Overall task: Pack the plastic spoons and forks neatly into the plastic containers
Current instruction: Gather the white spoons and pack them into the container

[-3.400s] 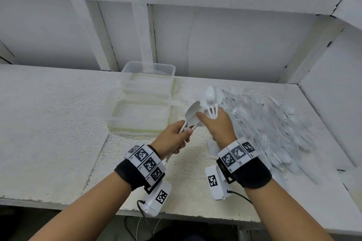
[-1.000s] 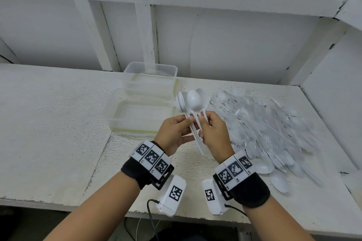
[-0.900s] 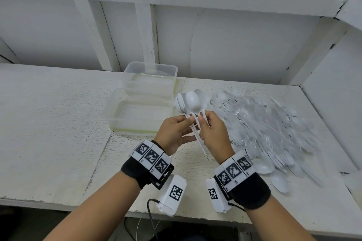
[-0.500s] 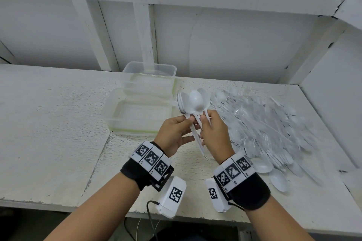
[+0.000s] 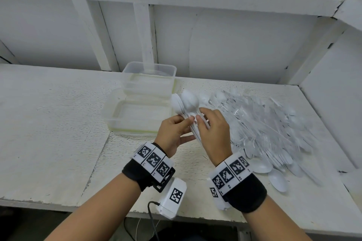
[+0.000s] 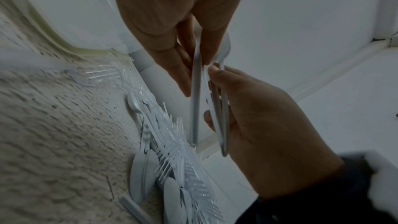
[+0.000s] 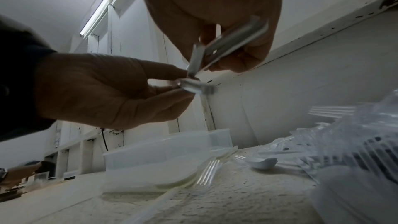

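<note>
A bundle of white plastic spoons (image 5: pixel 186 101) stands bowls-up above the table, between both hands. My left hand (image 5: pixel 186 126) pinches the handles from the left, and my right hand (image 5: pixel 201 117) pinches them from the right. The left wrist view shows the long handles (image 6: pixel 194 108) hanging down between the left hand's fingers (image 6: pixel 172 67) and the right hand (image 6: pixel 269 125). A shallow clear container (image 5: pixel 111 111) lies just left of the spoons, with a taller clear container (image 5: pixel 129 76) behind it. A big pile of clear forks and white spoons (image 5: pixel 264 129) lies on the right.
The white table (image 5: pixel 49 133) reaches far to the left; its front edge is under my wrists. A white wall with beams closes the back, and a side panel (image 5: pixel 333 103) stands right of the pile. Loose spoons (image 5: pixel 278 180) lie at the pile's near end.
Spoons held apart in the two hands 3.4 s ago are now gathered into one bundle held by both. Over the last second the hands and bundle have barely shifted.
</note>
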Demonstrator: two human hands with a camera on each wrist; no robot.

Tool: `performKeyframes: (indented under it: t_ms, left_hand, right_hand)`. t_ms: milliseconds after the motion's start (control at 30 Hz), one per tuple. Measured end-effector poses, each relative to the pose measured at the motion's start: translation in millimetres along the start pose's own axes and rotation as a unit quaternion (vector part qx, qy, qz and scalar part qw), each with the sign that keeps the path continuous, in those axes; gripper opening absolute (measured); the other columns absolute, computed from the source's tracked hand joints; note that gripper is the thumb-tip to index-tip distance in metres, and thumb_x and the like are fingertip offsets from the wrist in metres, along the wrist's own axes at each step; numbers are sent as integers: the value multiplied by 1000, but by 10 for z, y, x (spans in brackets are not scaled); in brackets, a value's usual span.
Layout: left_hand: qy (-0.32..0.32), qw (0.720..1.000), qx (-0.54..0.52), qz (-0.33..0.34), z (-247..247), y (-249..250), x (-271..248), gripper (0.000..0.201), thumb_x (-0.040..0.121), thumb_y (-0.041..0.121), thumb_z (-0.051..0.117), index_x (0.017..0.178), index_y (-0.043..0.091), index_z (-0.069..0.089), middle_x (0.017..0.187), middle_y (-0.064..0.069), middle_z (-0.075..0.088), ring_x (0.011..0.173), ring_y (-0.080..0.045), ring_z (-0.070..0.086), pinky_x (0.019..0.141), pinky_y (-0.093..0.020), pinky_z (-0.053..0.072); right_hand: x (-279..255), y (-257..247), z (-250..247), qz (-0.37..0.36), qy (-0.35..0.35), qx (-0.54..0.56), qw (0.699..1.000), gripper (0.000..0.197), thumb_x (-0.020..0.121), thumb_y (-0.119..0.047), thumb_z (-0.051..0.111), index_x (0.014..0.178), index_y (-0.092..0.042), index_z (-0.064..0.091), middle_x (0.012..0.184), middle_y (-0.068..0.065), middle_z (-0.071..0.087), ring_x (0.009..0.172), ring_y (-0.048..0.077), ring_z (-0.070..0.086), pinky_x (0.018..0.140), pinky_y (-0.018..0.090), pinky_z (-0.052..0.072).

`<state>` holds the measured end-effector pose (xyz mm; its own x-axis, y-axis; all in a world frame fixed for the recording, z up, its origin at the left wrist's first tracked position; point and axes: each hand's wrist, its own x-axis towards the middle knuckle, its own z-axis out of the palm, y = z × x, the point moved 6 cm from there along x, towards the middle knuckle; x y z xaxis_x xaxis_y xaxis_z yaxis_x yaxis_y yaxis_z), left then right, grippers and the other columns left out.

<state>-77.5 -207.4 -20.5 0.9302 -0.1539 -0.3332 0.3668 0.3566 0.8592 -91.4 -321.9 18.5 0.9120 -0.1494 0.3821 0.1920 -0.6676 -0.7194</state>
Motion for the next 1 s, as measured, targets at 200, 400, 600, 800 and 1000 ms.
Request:
performKeyframes:
  t_ms: [200, 400, 600, 800, 1000]
  left_hand:
    - [-12, 1000, 11, 5, 40, 0, -32, 15, 90, 9, 58, 97, -4, 62, 83, -9, 72, 74, -17, 70, 63, -31, 57]
    - [0, 1000, 18, 7, -8, 5, -36, 25, 90, 12, 59, 106, -7, 62, 91, -13, 71, 79, -17, 69, 69, -30, 58]
    - [-8, 1000, 25, 2, -9, 4, -42, 13, 91, 11, 56, 95, 4, 65, 83, -8, 71, 73, -14, 69, 64, -29, 57]
    - [-23, 999, 31, 0, 18, 18, -45, 12, 93, 10, 52, 94, 4, 62, 80, -6, 68, 77, -17, 65, 69, -33, 58]
    - [-46, 998, 33, -5, 35, 8, -58, 10, 94, 9, 51, 93, 4, 60, 75, -2, 69, 77, -17, 64, 70, -33, 57]
  right_hand:
    - [-12, -23, 18, 19, 0, 51, 999, 23, 88, -11, 60, 110, -6, 67, 97, 9, 60, 80, 10, 50, 65, 3, 35]
    - [2, -25, 39, 50, -74, 79, 993, 16, 91, -18, 57, 98, -12, 71, 83, -5, 43, 70, -1, 45, 64, 1, 36]
    - [-8, -54, 31, 48, -117, 89, 988, 18, 95, -19, 49, 97, -11, 65, 79, 0, 62, 67, 3, 52, 60, 13, 39]
    - [-3, -63, -5, 76, -91, 143, 983, 21, 100, -21, 36, 87, -21, 52, 69, -7, 52, 57, -4, 49, 55, 9, 39]
    - [37, -15, -11, 124, -91, 193, 969, 22, 99, -10, 35, 81, -13, 49, 107, -4, 61, 65, 14, 54, 57, 11, 42]
